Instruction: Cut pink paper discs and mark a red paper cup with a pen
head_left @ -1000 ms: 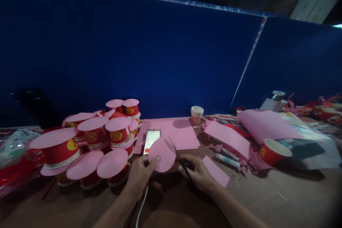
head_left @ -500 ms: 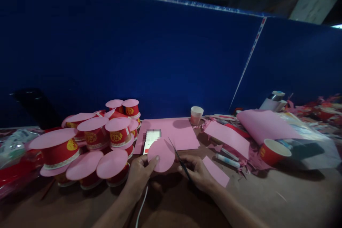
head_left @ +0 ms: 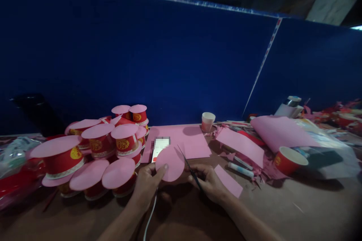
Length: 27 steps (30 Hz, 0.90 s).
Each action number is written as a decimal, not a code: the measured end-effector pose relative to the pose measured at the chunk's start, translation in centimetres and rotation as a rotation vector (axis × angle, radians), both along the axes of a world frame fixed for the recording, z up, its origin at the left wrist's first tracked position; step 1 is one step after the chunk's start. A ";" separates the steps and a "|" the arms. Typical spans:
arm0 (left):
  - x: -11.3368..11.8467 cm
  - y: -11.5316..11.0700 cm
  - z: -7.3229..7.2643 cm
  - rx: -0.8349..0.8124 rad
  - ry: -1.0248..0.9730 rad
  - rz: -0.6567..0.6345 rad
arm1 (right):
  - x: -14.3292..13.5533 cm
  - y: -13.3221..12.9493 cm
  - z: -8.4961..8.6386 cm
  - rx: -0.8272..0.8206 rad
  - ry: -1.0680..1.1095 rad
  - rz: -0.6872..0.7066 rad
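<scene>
Between thumb and fingers, my left hand [head_left: 149,183] pinches the lower left edge of a round pink paper disc [head_left: 171,165]. My right hand [head_left: 207,182] is closed around dark scissors [head_left: 193,173], whose tips reach the disc's right edge. Whether the blades are apart is too small to tell. Behind the disc, a phone [head_left: 160,146] with a lit screen lies on a large pink sheet [head_left: 195,143]; the disc covers the phone's lower part. A white cable runs down beside my left hand.
Several red cups with pink discs [head_left: 97,139] are stacked at the left. A white cup [head_left: 208,120] stands behind the sheet. At the right are pink scraps, a marker [head_left: 241,170], a tilted red cup [head_left: 290,161] and plastic wrap. A blue partition [head_left: 169,64] rises behind.
The pink disc and my left hand have shifted very slightly to the left. My right hand and the scissors look the same.
</scene>
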State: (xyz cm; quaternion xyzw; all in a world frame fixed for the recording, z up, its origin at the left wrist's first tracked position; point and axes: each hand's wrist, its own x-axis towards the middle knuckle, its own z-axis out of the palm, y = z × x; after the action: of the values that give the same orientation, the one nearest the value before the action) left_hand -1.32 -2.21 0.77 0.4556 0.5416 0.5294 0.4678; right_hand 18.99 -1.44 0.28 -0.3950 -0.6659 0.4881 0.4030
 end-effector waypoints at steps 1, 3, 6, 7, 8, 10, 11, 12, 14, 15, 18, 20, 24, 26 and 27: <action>0.0 0.0 -0.1 0.001 0.003 0.001 | 0.0 0.0 -0.1 0.002 -0.003 -0.003; -0.2 0.1 -0.4 0.007 0.008 0.001 | 0.0 0.0 -0.2 0.005 -0.010 -0.005; -0.4 0.2 -0.8 0.024 0.016 -0.003 | 0.0 0.0 -0.1 -0.002 -0.015 -0.007; -0.5 0.3 -1.0 0.029 0.023 -0.003 | 0.0 0.0 0.0 -0.009 -0.009 -0.006; -0.5 0.3 -1.1 0.032 0.031 -0.003 | -0.1 0.0 0.1 -0.018 0.000 -0.003; -0.6 0.4 -1.3 0.029 0.050 -0.001 | -0.1 0.0 0.1 -0.042 0.021 0.004; -0.6 0.4 -1.4 0.026 0.061 0.002 | -0.2 -0.1 0.2 -0.052 0.029 0.008; -0.6 0.5 -1.4 0.026 0.069 0.007 | -0.2 -0.1 0.2 -0.057 0.035 0.013; -0.6 0.5 -1.4 0.024 0.077 0.017 | -0.2 -0.1 0.2 -0.059 0.044 0.023; -0.5 0.5 -1.4 0.023 0.076 0.019 | -0.2 -0.1 0.2 -0.058 0.050 0.027; -0.4 0.5 -1.1 0.011 0.069 0.013 | -0.2 0.0 0.2 -0.059 0.072 0.043; -0.3 0.4 -0.9 0.004 0.061 0.002 | -0.2 0.0 0.0 -0.066 0.090 0.057; -0.1 0.2 -0.5 0.005 0.049 -0.018 | -0.1 0.1 -0.2 -0.076 0.126 0.074; 0.0 0.0 -0.3 -0.006 0.045 -0.024 | -0.2 0.1 -0.2 -0.067 0.131 0.082; 0.0 0.0 -0.2 -0.012 0.043 -0.026 | -0.2 0.1 -0.1 -0.060 0.131 0.086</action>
State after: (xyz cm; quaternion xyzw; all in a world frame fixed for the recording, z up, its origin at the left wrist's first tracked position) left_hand -1.30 -2.21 0.59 0.4712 0.5488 0.5099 0.4656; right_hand 18.82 -1.33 0.16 -0.3452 -0.6396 0.5496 0.4120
